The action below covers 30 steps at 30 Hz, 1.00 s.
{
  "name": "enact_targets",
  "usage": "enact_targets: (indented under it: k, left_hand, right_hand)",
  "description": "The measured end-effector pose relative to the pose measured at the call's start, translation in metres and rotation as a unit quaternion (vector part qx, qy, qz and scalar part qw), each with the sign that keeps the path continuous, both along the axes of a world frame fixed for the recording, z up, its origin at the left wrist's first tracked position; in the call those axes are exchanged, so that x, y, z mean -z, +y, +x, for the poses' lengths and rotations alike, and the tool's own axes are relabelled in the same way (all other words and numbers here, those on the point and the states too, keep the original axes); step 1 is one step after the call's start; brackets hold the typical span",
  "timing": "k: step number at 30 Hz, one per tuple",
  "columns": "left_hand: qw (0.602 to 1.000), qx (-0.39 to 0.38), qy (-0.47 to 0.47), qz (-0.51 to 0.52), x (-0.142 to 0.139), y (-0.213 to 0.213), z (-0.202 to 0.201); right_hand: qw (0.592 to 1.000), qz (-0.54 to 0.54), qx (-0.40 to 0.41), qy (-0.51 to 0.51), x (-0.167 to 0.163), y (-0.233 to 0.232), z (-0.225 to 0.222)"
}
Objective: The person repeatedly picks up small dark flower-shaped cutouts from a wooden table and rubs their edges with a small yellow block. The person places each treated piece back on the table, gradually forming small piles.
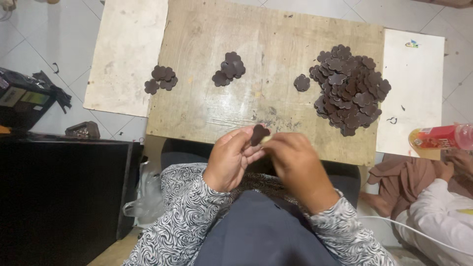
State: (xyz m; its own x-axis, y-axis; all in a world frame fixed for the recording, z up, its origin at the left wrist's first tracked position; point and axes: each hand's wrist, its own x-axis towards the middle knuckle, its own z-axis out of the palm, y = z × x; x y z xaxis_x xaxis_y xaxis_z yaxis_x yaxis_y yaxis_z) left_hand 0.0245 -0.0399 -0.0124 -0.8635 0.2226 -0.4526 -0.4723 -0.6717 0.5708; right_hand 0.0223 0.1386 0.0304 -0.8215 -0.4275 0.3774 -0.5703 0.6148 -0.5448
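Nearby, a red-labelled bottle lies at my right. My left hand and right hand pinch one dark flower-shaped piece between their fingertips.

The light is soft and even, and it comes from above, so the wooden surface looks bright without hard glare. Under my hands I see only a weak shadow. The dark box at my left is almost black and shows no detail. The view bends a little at the edges, where the floor tiles curve. My fingers are slightly blurred.
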Motion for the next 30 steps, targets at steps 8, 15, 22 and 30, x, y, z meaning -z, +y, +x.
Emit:
enact_targets:
  k: [8,15,22,30]
  left_hand:
    - [1.0,0.002,0.006,-0.014,-0.005,0.006,0.001]
    - [0.998,-0.005,0.057,-0.002,0.006,0.015,-0.001]
    - [0.986,-0.011,0.053,0.157,-0.002,0.01,-0.001]
    - [0.991,0.032,0.043,0.124,-0.004,0.002,-0.005]
  right_hand:
    - [0.754,-0.505,0.114,-0.404,0.03,0.019,-0.012]
    - [0.897,-0.36,0.072,-0.248,0.028,-0.009,0.005]
    - [0.988,-0.137,-0.006,-0.067,0.012,-0.012,0.006]
    - [0.897,-0.398,0.063,-0.181,0.007,0.002,0.0]
